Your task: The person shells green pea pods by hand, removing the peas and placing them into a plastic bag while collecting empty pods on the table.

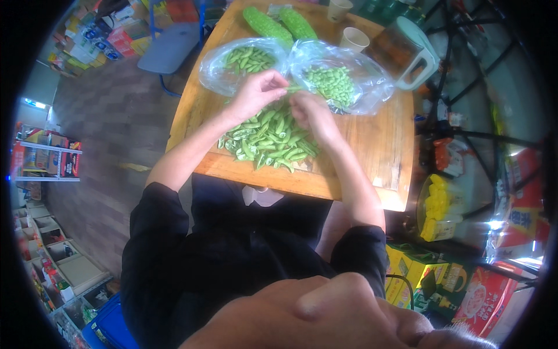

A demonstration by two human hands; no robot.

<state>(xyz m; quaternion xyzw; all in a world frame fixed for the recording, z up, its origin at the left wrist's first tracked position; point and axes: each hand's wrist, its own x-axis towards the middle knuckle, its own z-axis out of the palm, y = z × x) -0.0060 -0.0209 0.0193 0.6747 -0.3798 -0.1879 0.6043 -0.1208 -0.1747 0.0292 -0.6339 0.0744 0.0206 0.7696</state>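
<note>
My left hand (263,90) pinches one end of a green soybean pod (293,88) between thumb and fingertips. Close beside it, my right hand (310,109) is curled at the pod's other end; its fingertips are partly hidden. Below both hands, a heap of green pods and split shells (272,141) lies on the wooden table. Beyond my left hand, a clear plastic bag (209,72) stands open around whole pods (248,59). Another clear plastic bag (375,89), beyond my right hand, holds shelled green beans (333,85).
Two bitter melons (268,26) lie at the table's far side. Paper cups (354,39) and a lidded pitcher with dark contents (399,52) stand at the far right of the wooden table (370,148). A folding chair (170,48) is off the left side. Stocked shelves (48,159) line the room.
</note>
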